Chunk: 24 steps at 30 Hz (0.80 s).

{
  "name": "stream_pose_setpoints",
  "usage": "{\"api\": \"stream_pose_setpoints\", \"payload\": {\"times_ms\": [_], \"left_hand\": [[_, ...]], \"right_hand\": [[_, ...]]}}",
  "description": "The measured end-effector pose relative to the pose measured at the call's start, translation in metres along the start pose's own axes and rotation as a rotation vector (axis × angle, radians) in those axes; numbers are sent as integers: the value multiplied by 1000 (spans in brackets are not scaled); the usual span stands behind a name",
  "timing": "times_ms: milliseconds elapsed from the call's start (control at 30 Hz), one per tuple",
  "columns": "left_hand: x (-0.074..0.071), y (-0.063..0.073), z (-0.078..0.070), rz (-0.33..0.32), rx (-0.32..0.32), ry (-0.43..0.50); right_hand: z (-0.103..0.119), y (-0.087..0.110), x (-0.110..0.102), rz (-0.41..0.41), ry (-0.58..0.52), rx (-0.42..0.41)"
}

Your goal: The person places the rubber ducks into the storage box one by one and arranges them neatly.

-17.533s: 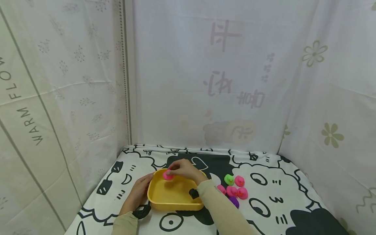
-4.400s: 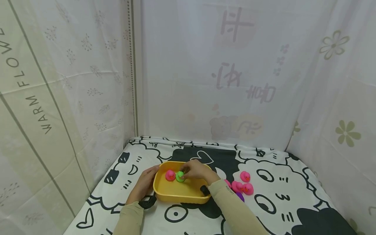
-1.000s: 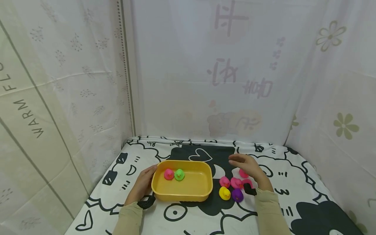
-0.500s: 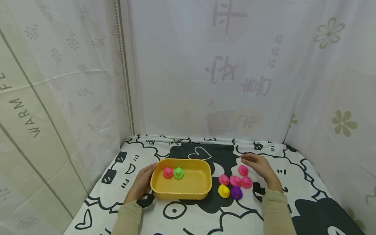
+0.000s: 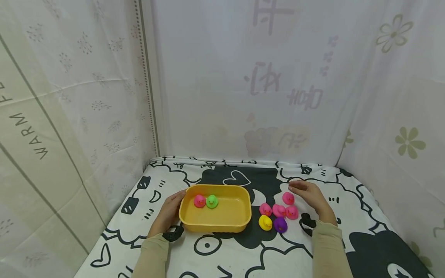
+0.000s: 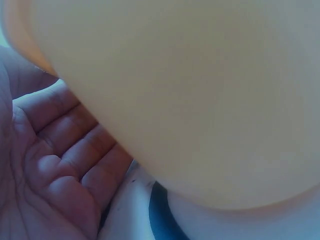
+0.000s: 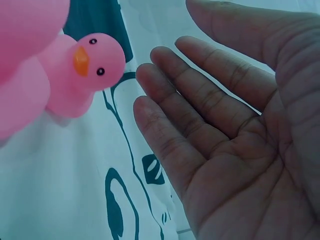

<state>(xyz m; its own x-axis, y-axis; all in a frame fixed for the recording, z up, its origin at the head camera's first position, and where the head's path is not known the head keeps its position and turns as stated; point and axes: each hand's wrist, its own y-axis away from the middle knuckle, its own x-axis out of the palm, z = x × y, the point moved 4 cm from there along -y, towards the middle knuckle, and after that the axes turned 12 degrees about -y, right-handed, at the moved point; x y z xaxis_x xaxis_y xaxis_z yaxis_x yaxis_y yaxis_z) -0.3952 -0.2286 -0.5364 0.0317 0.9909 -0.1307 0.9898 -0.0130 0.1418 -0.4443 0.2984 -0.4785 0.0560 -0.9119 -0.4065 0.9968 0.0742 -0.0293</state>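
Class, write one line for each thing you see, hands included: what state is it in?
Yellow tray: upright, uncovered, holding two ducks
Pink duck: upright inside tray
Green duck: upright inside tray, beside pink duck
Four other pink ducks: outside tray, grouped
Yellow duck: outside tray
Purple toy: outside tray, beside yellow duck
Left hand: touching tray's side
Right hand: holding nothing, near pink ducks

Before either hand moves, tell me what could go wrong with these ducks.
The right hand is beside closely packed pink rubber ducks, so reaching for one could knock its neighbours. The left hand is at the yellow tray's side; a push might slide the tray and topple the green rubber duck inside.
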Motion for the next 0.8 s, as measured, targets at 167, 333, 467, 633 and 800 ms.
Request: {"api": "stream_pose_setpoints", "payload": {"times_ms": [167,333,467,633,800], "left_hand": [[1,-1,0,3,-2,6],[1,-1,0,1,-9,0],[1,-1,-1,-2,-6,3],[1,-2,-1,-8,1,2],[1,0,0,-18,3,-17]], "right_hand": [[-4,0,-3,-3,-3,23],[-10,0,-2,17,4,50],[-14,0,0,51,39,49],[-18,0,3,74,43,65],[-20,2,6,88,50,115]]}}
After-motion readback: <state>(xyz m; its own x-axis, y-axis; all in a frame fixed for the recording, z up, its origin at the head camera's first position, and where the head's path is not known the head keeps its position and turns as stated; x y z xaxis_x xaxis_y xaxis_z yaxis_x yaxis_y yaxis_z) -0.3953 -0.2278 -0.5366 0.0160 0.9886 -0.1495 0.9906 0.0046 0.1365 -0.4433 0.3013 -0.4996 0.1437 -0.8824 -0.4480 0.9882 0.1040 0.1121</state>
